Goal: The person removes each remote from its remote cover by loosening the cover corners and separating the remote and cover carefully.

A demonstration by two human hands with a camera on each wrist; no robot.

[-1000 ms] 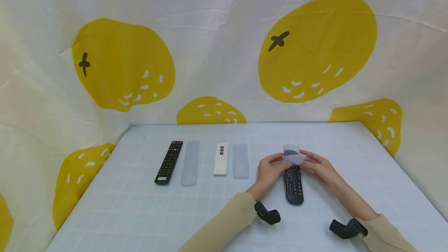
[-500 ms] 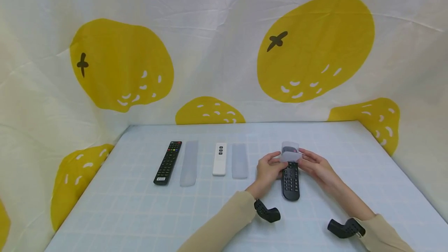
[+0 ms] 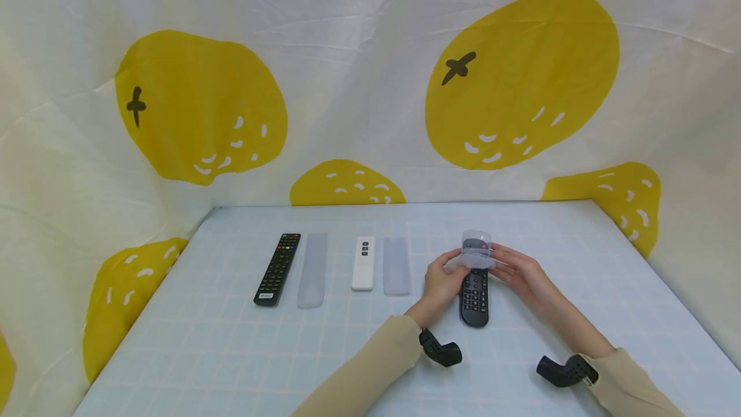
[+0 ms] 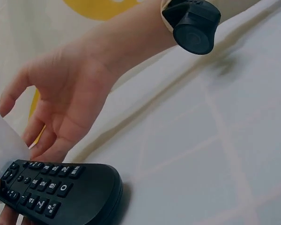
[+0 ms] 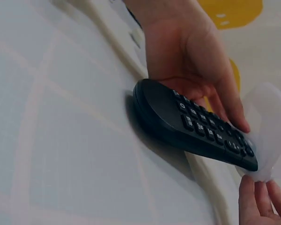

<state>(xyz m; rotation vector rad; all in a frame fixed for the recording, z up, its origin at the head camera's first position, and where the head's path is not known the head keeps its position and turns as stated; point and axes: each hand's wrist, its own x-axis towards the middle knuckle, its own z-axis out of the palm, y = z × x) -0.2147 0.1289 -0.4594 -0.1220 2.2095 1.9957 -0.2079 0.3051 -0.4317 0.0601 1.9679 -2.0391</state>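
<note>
A black remote control (image 3: 475, 304) has its far end inside the mouth of a translucent sleeve (image 3: 476, 240), while its keypad half sticks out towards me. My left hand (image 3: 442, 285) grips the remote at the sleeve's mouth, thumb on top and fingers beneath; that thumb shows on the sleeve edge in the right wrist view. On the other side, my right hand (image 3: 523, 272) pinches the sleeve's edge with its fingertips (image 5: 262, 194). The sleeve flares loosely around the remote (image 4: 68, 192). Its far end is out of frame in both wrist views.
Left of the hands lie a translucent sleeve (image 3: 396, 267), a white remote (image 3: 363, 266), a longer translucent sleeve (image 3: 313, 270) and a long black remote (image 3: 278, 270). They rest on a pale checked tablecloth (image 3: 231, 352). A patterned curtain (image 3: 359, 82) hangs behind the table.
Both hands, with the remote control and sleeve, have shifted slightly left and away from me. The sleeve's mouth has changed shape around the remote. The items at the left have stayed put.
</note>
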